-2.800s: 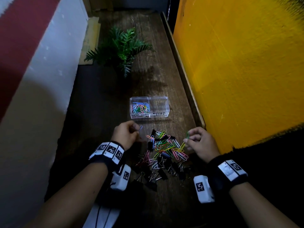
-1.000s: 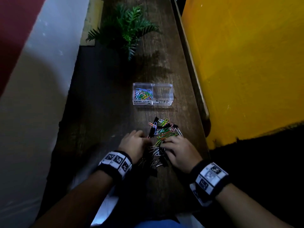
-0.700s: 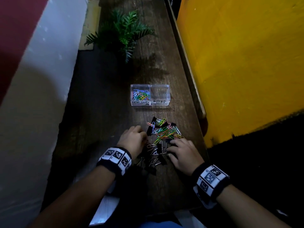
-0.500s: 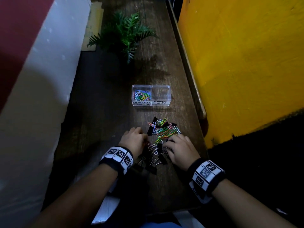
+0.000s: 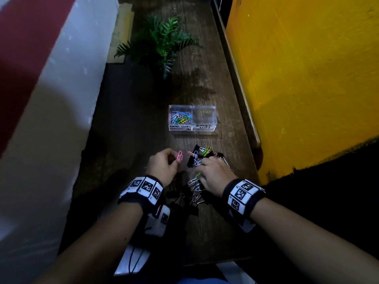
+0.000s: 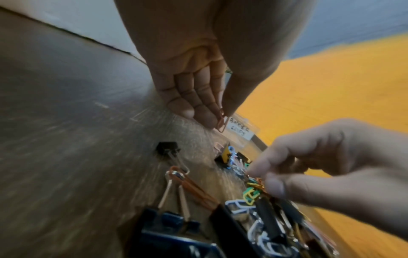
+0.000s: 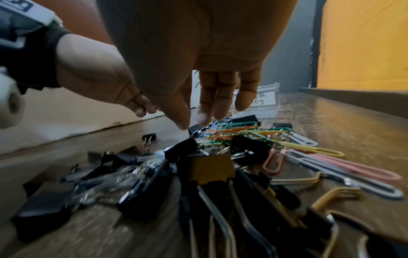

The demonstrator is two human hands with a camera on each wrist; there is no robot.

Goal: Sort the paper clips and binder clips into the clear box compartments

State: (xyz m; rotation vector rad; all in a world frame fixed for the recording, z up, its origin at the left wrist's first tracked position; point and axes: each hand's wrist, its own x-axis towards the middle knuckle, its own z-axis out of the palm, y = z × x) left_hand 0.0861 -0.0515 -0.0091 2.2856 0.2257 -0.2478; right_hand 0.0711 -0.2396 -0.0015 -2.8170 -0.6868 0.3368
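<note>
Two hands over dark wood shelf (image 5: 127, 124), yellow wall (image 5: 307, 78) right; left grip (image 5: 163, 168) pinching pink clip (image 5: 180, 155), right grip (image 5: 213, 175) released.

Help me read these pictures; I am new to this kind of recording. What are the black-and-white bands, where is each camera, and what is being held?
No machine here: a person sorts clips with bare hands, and the patterned wristbands carry cameras. One picture looks down from the head; the other two look along each wrist. On the wooden table lies a mixed pile of clips in front of a clear box, whose left compartment holds paper clips while the right looks empty. The left hand pinches a pink paper clip. The right hand reaches into the pile; whether it grips anything is unclear.
</note>
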